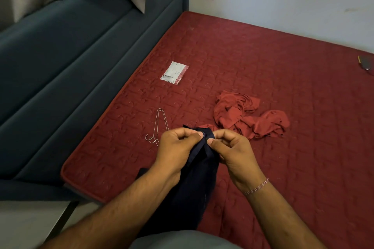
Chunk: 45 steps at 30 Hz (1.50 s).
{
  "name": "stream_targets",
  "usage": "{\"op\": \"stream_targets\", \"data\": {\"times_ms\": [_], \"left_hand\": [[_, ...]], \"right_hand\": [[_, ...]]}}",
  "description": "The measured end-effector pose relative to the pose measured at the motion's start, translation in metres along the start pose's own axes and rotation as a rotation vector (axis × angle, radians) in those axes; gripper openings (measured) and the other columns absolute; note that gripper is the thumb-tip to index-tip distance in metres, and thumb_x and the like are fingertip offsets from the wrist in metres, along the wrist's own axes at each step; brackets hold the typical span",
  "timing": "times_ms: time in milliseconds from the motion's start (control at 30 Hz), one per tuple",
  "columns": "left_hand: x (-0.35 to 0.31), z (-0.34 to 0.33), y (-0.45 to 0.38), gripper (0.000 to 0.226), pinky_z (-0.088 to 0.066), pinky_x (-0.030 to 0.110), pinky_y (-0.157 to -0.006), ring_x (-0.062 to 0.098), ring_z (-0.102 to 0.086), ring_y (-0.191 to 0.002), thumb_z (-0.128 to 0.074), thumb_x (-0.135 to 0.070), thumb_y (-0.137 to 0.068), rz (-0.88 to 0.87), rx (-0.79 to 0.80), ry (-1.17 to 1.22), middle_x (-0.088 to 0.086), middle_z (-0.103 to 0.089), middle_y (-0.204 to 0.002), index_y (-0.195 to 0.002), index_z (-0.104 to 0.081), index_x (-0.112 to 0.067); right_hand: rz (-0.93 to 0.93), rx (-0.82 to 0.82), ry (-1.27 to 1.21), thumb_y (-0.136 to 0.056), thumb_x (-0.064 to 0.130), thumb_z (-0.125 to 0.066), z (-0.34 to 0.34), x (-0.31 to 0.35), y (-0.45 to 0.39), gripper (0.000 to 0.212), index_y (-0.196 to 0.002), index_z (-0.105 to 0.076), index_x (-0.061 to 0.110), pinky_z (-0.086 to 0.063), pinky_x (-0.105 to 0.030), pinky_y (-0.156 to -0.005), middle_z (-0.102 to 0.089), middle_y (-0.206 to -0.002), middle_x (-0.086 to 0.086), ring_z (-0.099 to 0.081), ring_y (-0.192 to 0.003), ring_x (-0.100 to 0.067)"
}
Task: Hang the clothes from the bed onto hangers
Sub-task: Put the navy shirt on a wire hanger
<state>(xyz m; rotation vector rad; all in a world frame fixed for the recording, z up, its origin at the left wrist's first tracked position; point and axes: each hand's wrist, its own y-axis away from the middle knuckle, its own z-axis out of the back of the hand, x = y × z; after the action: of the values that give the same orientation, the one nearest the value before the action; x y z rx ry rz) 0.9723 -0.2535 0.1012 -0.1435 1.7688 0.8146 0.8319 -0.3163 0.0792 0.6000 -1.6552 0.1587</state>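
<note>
Centre-low in the head view: left hand [178, 145] and right hand [230, 147] both pinch the top edge of the dark garment [194, 188], which hangs toward the lap. Wire hangers [158, 127] lie just left on the mattress [283, 66]; red garment [249, 116] upper right. Risk: fabric bunched, may slip off the thin wire.

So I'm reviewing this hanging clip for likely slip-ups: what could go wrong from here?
1. Both the left hand and right hand pinch the dark garment at its top edge, so neither is free to take the wire hangers lying apart on the mattress; letting go with one hand may let the fabric sag or slip.
2. The red garment lies crumpled just behind the hands and could get dragged along.
</note>
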Motion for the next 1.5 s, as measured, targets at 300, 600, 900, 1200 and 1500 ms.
{"op": "stream_targets", "data": {"times_ms": [300,600,900,1200,1500], "left_hand": [[-0.001,0.0,0.001,0.011,-0.059,0.033,-0.067,0.023,-0.071,-0.069,-0.078,-0.009,-0.088,0.021,-0.007,-0.036,0.019,-0.076,-0.079,-0.078,-0.078,-0.006],[0.002,-0.001,0.001,0.013,-0.058,0.032,-0.064,0.027,-0.071,-0.068,-0.07,-0.005,-0.092,0.147,0.025,0.085,0.023,-0.075,-0.08,-0.082,-0.078,-0.002],[0.004,-0.002,-0.007,0.012,-0.061,0.046,-0.084,0.04,-0.075,-0.086,-0.067,0.0,-0.09,0.229,0.07,0.113,0.028,-0.075,-0.092,-0.092,-0.078,0.004],[0.007,0.011,-0.008,0.015,-0.059,0.04,-0.083,0.031,-0.072,-0.085,-0.063,-0.001,-0.097,0.144,0.237,0.021,0.028,-0.074,-0.095,-0.102,-0.075,0.008],[0.014,0.027,-0.017,0.032,-0.048,0.023,-0.063,0.006,-0.051,-0.064,-0.081,-0.009,-0.086,-0.35,0.193,-0.488,-0.006,-0.062,-0.089,-0.109,-0.072,-0.028]], "right_hand": [[0.118,-0.05,0.088,-0.084,0.016,-0.077,-0.002,-0.005,-0.002,0.01,-0.091,-0.075,0.009,-0.049,-0.041,-0.073,-0.067,-0.086,-0.03,-0.06,-0.076,-0.026],[0.211,-0.059,0.373,-0.081,0.028,-0.079,0.0,-0.011,-0.007,0.011,-0.089,-0.077,0.021,-0.041,-0.039,-0.055,-0.063,-0.065,-0.002,-0.044,-0.058,-0.016],[0.386,-0.122,0.644,-0.082,0.014,-0.086,0.0,-0.003,-0.004,0.019,-0.092,-0.08,0.029,-0.046,-0.013,-0.067,-0.074,-0.09,0.015,-0.063,-0.072,-0.001],[0.505,0.047,0.914,-0.08,0.031,-0.07,0.006,0.019,-0.012,0.014,-0.09,-0.077,0.026,-0.048,-0.014,-0.069,-0.069,-0.08,0.018,-0.064,-0.075,0.001],[0.483,0.042,0.785,-0.075,0.012,-0.074,0.004,0.007,-0.011,0.015,-0.084,-0.077,0.024,-0.044,-0.01,-0.061,-0.067,-0.068,0.016,-0.061,-0.061,0.0]]}}
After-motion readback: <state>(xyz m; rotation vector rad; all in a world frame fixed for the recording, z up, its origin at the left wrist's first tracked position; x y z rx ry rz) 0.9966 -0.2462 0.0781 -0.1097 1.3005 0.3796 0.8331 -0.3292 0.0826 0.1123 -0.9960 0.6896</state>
